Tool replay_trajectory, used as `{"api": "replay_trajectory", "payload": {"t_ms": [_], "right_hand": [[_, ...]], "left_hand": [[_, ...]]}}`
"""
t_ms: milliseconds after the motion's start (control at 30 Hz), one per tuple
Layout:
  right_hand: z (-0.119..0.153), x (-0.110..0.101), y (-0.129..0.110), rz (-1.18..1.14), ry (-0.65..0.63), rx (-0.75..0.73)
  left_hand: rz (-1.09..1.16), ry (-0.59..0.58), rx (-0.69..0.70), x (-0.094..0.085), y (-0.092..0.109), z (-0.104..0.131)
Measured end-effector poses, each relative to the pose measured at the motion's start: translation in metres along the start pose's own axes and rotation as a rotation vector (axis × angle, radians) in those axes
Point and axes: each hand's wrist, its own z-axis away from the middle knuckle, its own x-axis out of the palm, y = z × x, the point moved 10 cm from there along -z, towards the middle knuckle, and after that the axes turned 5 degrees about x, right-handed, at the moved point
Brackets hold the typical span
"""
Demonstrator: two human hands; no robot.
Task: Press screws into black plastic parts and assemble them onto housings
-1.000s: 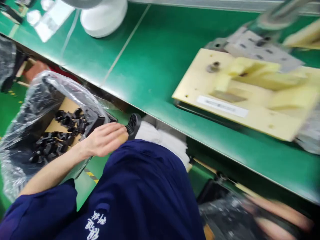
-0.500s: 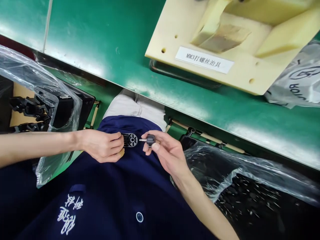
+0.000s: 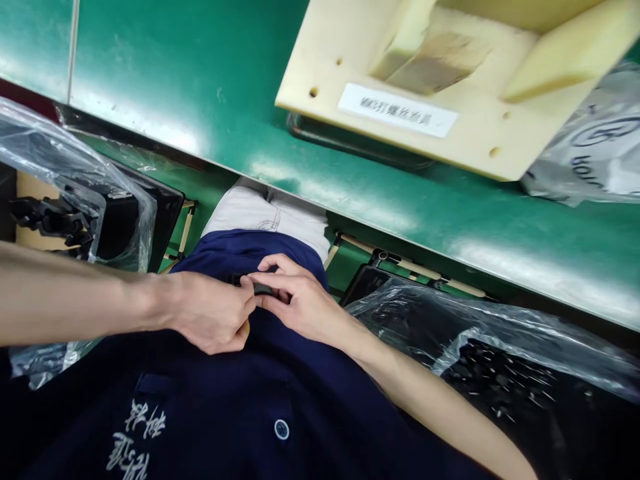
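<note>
Left hand: the left hand [image 3: 213, 310] is curled narrow, thumb and forefinger closed on one end of the black part; palm faces the body.
Right hand: the right hand [image 3: 305, 303] is narrow, with thumb and fingertips pinching the opposite end of the same part.
Black part: the black part [image 3: 265, 289] lies between both hands, in front of the navy shirt [image 3: 240, 413] at waist level, just short of the table edge. Most of it is covered by fingers; whether it is one piece or two cannot be told.
Step in hand: judged to be two-handed handling of the part, away from the table, with the hands nearly touching.
Next move calls for: in judgement, a firm left-hand hold as the base, fine fingertip control on the right, and both ends kept in line to avoid slipping or skewing.
Table: the green table [image 3: 200, 80] carries a pale yellow fixture [image 3: 320, 73] with a white label [image 3: 397, 110], its print blurred. A marked plastic bag [image 3: 595, 147] lies beside the fixture.
Left bin: the left bin [image 3: 169, 217], lined with clear plastic, holds black brackets [image 3: 50, 217].
Right bin: the right bin [image 3: 359, 283], also lined, holds small dark pieces [image 3: 500, 373] with bright streaks; exact form unclear.
</note>
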Motion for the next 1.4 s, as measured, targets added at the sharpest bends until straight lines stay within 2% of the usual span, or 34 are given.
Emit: {"api": "replay_trajectory", "payload": {"t_ms": [67, 133, 167, 233, 300, 367, 433, 500, 567, 633, 667, 733, 800, 867, 967, 1033, 1133, 1200, 1233, 1300, 1333, 1367, 1400], "right_hand": [[0.001, -0.002, 0.004, 0.030, -0.004, 0.052], [0.004, -0.009, 0.020, -0.077, 0.076, 0.185], [0.006, -0.010, 0.029, -0.195, 0.115, 0.258], [0.008, 0.001, 0.043, -0.561, 0.140, 0.365], [0.007, 0.016, 0.040, -0.967, 0.137, 0.370], [0.007, 0.014, 0.032, -1.246, 0.245, 0.303], [0.014, -0.013, 0.024, -1.304, 0.466, 0.183], [0.031, -0.063, 0.012, -1.168, 0.729, 0.015], [0.058, -0.129, -0.016, -0.831, 1.020, -0.229], [0.088, -0.183, -0.064, -0.276, 1.290, -0.510], [0.093, -0.198, -0.090, 0.066, 1.355, -0.584], [0.066, -0.214, -0.124, 0.638, 1.242, -0.565], [0.030, -0.224, -0.136, 0.983, 1.042, -0.517], [0.004, -0.224, -0.139, 1.162, 0.891, -0.526], [-0.015, -0.210, -0.140, 1.276, 0.796, -0.587], [-0.019, -0.197, -0.137, 1.333, 0.781, -0.552], [-0.016, -0.185, -0.129, 1.387, 0.742, -0.405], [0.000, -0.187, -0.130, 1.339, 0.746, -0.388], [0.015, -0.195, -0.134, 1.296, 0.818, -0.393], [0.055, -0.230, -0.136, 1.205, 1.083, -0.318], [0.074, -0.251, -0.131, 1.164, 1.203, -0.215], [0.089, -0.272, -0.122, 1.131, 1.266, -0.082], [0.096, -0.289, -0.109, 1.107, 1.253, 0.042]], "left_hand": [[-0.085, 0.128, -0.006, -0.009, 0.009, 0.002], [-0.186, 0.186, -0.004, -0.016, 0.015, 0.004], [-0.252, 0.171, 0.015, -0.019, 0.018, 0.003], [-0.404, 0.065, 0.111, -0.021, 0.023, -0.002], [-0.538, -0.050, 0.196, -0.027, 0.024, -0.010], [-0.638, -0.103, 0.198, -0.041, 0.020, -0.020], [-0.711, -0.039, 0.151, -0.065, 0.017, -0.031], [-0.720, 0.122, 0.136, -0.091, 0.023, -0.040], [-0.663, 0.317, 0.161, -0.112, 0.033, -0.043], [-0.587, 0.465, 0.194, -0.117, 0.040, -0.044], [-0.557, 0.515, 0.205, -0.113, 0.040, -0.045], [-0.512, 0.588, 0.193, -0.096, 0.035, -0.051], [-0.470, 0.615, 0.145, -0.070, 0.022, -0.059], [-0.413, 0.591, 0.073, -0.041, 0.004, -0.069], [-0.281, 0.480, -0.080, -0.001, -0.031, -0.076], [-0.175, 0.431, -0.221, 0.018, -0.056, -0.071], [-0.030, 0.465, -0.431, 0.033, -0.084, -0.054], [0.035, 0.535, -0.518, 0.037, -0.093, -0.042], [0.058, 0.573, -0.546, 0.039, -0.095, -0.037], [0.089, 0.637, -0.583, 0.041, -0.096, -0.029], [0.104, 0.662, -0.594, 0.042, -0.096, -0.026], [0.115, 0.687, -0.600, 0.042, -0.096, -0.024], [0.123, 0.712, -0.599, 0.041, -0.096, -0.022]]}}
